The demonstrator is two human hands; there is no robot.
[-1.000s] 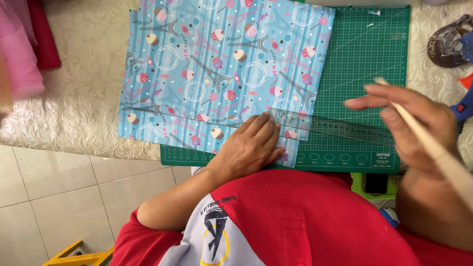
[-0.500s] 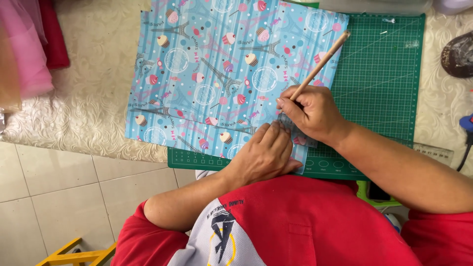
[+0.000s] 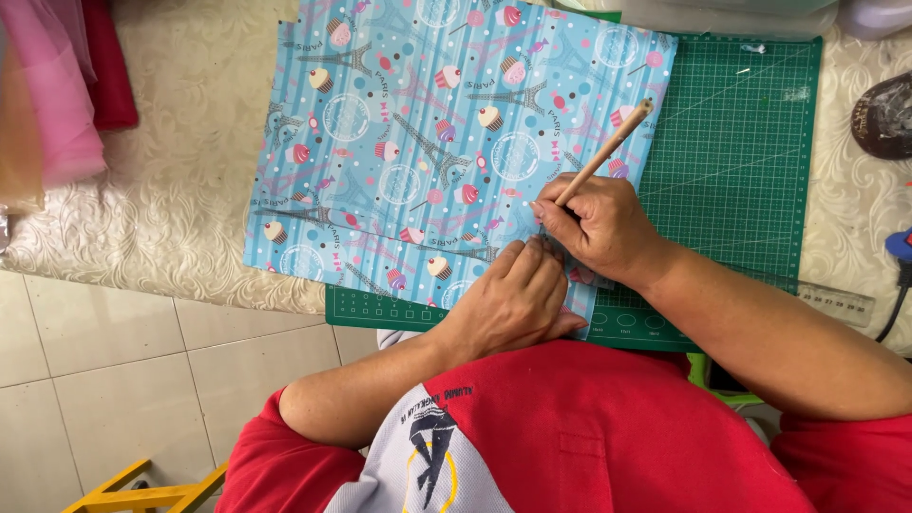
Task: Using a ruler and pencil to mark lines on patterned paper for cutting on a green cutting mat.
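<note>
Pink and red cloth (image 3: 71, 90) hangs at the far left, beside a cream brocade cover on the table (image 3: 171, 218). Next comes the patterned blue sheet (image 3: 427, 142), printed with cupcakes and towers, lying flat with its left part on the cover and its right part on a green cutting mat (image 3: 741, 142). It looks thin and light, probably paper or fine fabric, soft enough to crease or slide, so it is best handled by pressing it flat from above near the working spot, or lifted by a free edge. The left hand (image 3: 513, 299) does just that: its fingers are curled loosely, gripping nothing, tips pressing the sheet near its lower right corner. Touching it, the right hand (image 3: 598, 228) has its fingers pinched tight around a tan pencil (image 3: 608, 147), tip down on the sheet, shaft slanting up and right. A clear ruler (image 3: 836, 299) lies farther right, partly behind the forearm.
</note>
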